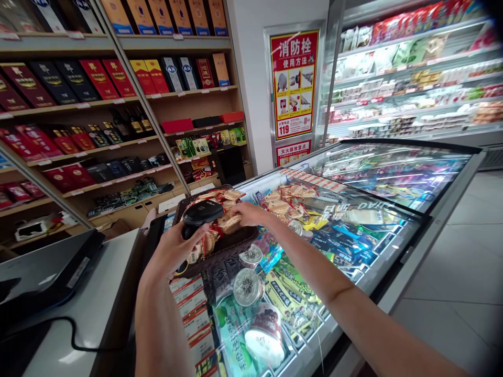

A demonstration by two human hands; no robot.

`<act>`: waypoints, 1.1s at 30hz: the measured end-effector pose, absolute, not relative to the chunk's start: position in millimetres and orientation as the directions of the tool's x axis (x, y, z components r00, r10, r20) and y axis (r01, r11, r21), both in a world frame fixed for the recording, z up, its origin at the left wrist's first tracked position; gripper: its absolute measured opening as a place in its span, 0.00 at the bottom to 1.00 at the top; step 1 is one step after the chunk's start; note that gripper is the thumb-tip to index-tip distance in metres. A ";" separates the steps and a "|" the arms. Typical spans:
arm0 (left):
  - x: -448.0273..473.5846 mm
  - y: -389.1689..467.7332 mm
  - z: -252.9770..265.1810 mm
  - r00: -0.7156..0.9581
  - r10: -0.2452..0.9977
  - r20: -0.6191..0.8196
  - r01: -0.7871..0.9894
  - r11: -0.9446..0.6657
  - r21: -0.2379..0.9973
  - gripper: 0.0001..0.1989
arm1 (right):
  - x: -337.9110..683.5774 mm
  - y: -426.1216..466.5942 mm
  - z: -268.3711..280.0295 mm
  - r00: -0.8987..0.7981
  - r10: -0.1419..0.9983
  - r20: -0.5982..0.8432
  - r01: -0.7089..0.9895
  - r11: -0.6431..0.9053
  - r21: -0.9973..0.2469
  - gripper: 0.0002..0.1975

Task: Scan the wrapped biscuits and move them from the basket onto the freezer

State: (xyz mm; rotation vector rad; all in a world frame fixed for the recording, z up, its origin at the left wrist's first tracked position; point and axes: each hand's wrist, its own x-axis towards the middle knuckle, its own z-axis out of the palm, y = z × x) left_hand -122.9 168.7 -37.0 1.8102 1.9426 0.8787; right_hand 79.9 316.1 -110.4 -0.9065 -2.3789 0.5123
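My left hand (pixel 173 247) is wrapped round the handle of a black handheld barcode scanner (pixel 201 211), its head tilted over a dark woven basket (pixel 226 256). Inside the basket lie several round pastries in clear wrappers with red print. The fingers of my right hand (pixel 250 213) are closed on one wrapped pastry (pixel 230 224) at the basket's right side. More wrapped pastries (pixel 279 205) sit beyond, on the glass top of the freezer, or just under it; I cannot tell which. The scanner hides part of the basket's contents.
A chest freezer (pixel 393 256) with a glass top holds ice cream cups and packs. At left is a white counter (pixel 98 303) with a black device (pixel 78 267) and a cable. Shelves (pixel 188 94) of boxes stand behind; a lit display fridge (pixel 408 68) is at right.
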 end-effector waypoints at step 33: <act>-108.1 165.1 -28.8 -0.162 0.972 0.169 0.780 0.021 0.625 0.32 | 92.7 326.1 -102.0 -0.231 0.687 0.689 0.467 0.699 -0.541 0.12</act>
